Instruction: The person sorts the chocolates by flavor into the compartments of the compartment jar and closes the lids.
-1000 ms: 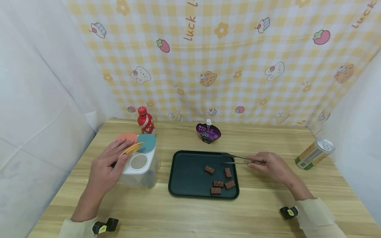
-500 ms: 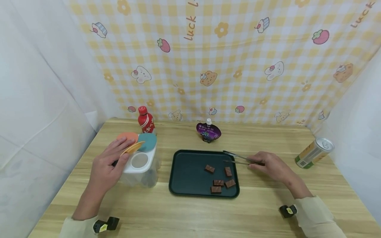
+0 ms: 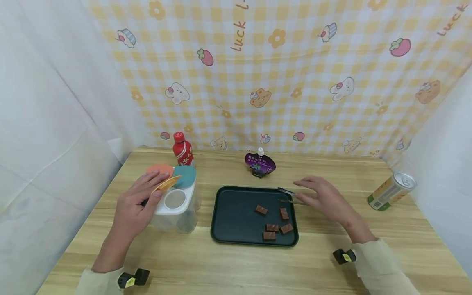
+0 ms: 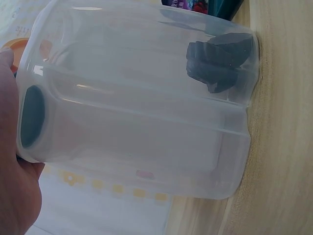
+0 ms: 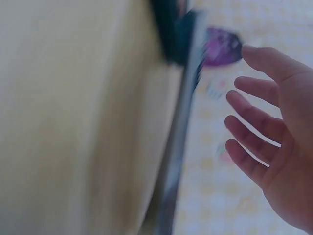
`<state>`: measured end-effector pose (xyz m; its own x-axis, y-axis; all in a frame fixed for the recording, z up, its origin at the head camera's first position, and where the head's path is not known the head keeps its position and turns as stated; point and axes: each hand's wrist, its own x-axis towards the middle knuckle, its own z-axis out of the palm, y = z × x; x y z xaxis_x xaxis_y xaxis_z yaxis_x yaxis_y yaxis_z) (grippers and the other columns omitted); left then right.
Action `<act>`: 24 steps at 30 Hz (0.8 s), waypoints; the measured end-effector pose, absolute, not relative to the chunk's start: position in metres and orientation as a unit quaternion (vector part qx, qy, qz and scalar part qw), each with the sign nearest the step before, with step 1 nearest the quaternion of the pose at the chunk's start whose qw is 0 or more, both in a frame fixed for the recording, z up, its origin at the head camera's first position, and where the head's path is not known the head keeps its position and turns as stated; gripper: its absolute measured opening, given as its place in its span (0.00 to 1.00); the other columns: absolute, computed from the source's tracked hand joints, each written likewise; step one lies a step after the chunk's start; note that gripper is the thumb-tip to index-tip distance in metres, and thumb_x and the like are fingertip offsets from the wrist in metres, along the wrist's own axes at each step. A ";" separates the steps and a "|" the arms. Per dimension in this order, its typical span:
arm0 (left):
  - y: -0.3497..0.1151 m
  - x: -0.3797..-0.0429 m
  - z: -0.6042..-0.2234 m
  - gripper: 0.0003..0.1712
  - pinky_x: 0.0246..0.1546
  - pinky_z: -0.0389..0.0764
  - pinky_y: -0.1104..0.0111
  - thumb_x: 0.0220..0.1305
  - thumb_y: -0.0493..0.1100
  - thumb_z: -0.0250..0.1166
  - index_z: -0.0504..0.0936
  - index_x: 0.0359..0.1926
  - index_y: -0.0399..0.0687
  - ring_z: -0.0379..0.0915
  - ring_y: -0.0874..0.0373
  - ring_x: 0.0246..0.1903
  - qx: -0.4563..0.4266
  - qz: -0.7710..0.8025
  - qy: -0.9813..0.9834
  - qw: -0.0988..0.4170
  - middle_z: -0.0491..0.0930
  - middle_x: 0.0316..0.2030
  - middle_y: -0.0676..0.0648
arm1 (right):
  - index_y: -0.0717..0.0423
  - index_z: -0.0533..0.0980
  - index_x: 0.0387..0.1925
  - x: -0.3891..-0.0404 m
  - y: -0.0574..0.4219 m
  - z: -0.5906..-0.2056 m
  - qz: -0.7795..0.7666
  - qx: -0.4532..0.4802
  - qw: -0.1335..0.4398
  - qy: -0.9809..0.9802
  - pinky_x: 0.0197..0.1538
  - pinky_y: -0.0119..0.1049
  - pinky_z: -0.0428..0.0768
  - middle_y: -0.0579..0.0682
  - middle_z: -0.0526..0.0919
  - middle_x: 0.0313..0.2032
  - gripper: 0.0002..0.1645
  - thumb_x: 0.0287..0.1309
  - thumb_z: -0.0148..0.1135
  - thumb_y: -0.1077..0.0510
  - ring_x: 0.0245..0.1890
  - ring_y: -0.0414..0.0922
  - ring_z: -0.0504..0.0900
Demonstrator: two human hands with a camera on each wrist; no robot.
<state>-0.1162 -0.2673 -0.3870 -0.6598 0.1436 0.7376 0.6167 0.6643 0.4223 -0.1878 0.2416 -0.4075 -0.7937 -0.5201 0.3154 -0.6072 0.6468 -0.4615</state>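
Note:
My left hand (image 3: 134, 205) rests at the top of a clear plastic storage box (image 3: 187, 219) with several round openings, its thumb and fingers pinching a raised yellow-orange flip lid (image 3: 167, 183). Beside that lid lie an orange lid (image 3: 160, 168) and a teal lid (image 3: 185, 176). One opening stands uncovered. Dark chunks (image 4: 220, 61) sit inside the box in the left wrist view. My right hand (image 3: 322, 198) has its fingers spread, apart from the metal tongs (image 5: 178, 132). The tongs' tips lie over the right edge of a dark tray (image 3: 236, 221) holding several chocolate pieces (image 3: 272, 227).
A red bottle (image 3: 182, 150) stands behind the box. A purple spouted pouch (image 3: 260, 164) is behind the tray, and a can (image 3: 391, 191) stands at the right. A patterned cloth (image 3: 239, 82) hangs along the table's back edge.
My right hand has let go of the tongs and opened its fingers; the tongs stay at the tray's right edge. My left hand keeps its place on the lid.

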 end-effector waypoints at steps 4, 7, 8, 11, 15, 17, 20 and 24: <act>-0.267 -0.117 -0.387 0.19 0.71 0.64 0.65 0.73 0.45 0.65 0.87 0.52 0.32 0.74 0.50 0.65 -0.227 -0.341 -0.843 0.347 0.85 0.55 0.42 | 0.54 0.84 0.55 -0.191 0.204 -0.390 0.330 0.332 0.080 -0.880 0.54 0.55 0.82 0.51 0.84 0.55 0.15 0.69 0.67 0.56 0.57 0.52 0.80; -0.266 -0.117 -0.386 0.20 0.71 0.64 0.64 0.73 0.46 0.64 0.87 0.52 0.32 0.74 0.51 0.65 -0.228 -0.341 -0.843 0.349 0.84 0.55 0.42 | 0.54 0.84 0.55 -0.194 0.170 -0.378 0.357 0.374 0.088 -0.851 0.54 0.50 0.83 0.49 0.84 0.55 0.15 0.70 0.66 0.58 0.57 0.48 0.81; -0.266 -0.118 -0.385 0.20 0.71 0.64 0.64 0.73 0.46 0.64 0.87 0.52 0.32 0.74 0.51 0.65 -0.229 -0.341 -0.842 0.350 0.85 0.55 0.42 | 0.55 0.84 0.56 -0.195 0.157 -0.375 0.366 0.392 0.093 -0.839 0.54 0.49 0.83 0.50 0.84 0.55 0.15 0.70 0.65 0.60 0.57 0.48 0.81; -0.265 -0.119 -0.385 0.21 0.71 0.64 0.63 0.74 0.48 0.64 0.87 0.51 0.32 0.75 0.51 0.64 -0.235 -0.343 -0.837 0.357 0.85 0.55 0.42 | 0.57 0.83 0.57 -0.197 0.122 -0.368 0.389 0.440 0.110 -0.802 0.59 0.48 0.80 0.52 0.84 0.55 0.16 0.70 0.64 0.63 0.58 0.47 0.80; -0.264 -0.119 -0.386 0.21 0.71 0.65 0.62 0.74 0.48 0.63 0.88 0.49 0.32 0.75 0.50 0.64 -0.239 -0.345 -0.833 0.362 0.85 0.54 0.42 | 0.59 0.81 0.59 -0.194 0.077 -0.364 0.412 0.468 0.122 -0.772 0.64 0.45 0.77 0.55 0.83 0.58 0.17 0.72 0.62 0.62 0.62 0.47 0.78; -0.264 -0.119 -0.386 0.20 0.71 0.65 0.62 0.74 0.47 0.64 0.88 0.50 0.32 0.74 0.51 0.64 -0.237 -0.345 -0.835 0.357 0.85 0.55 0.42 | 0.60 0.80 0.61 -0.192 0.056 -0.361 0.414 0.472 0.121 -0.769 0.66 0.43 0.75 0.56 0.82 0.60 0.18 0.73 0.60 0.61 0.63 0.47 0.78; -0.265 -0.117 -0.385 0.19 0.71 0.64 0.63 0.72 0.45 0.65 0.87 0.53 0.33 0.74 0.52 0.65 -0.236 -0.345 -0.837 0.354 0.84 0.55 0.43 | 0.61 0.77 0.66 -0.190 0.027 -0.357 0.415 0.470 0.096 -0.773 0.70 0.41 0.69 0.56 0.78 0.66 0.21 0.77 0.55 0.58 0.68 0.48 0.73; -0.265 -0.118 -0.385 0.22 0.71 0.64 0.64 0.74 0.49 0.64 0.87 0.52 0.33 0.73 0.54 0.65 -0.243 -0.344 -0.832 0.359 0.84 0.55 0.42 | 0.60 0.69 0.73 -0.188 -0.007 -0.350 0.422 0.468 0.031 -0.776 0.75 0.36 0.58 0.54 0.67 0.74 0.27 0.82 0.45 0.52 0.75 0.43 0.61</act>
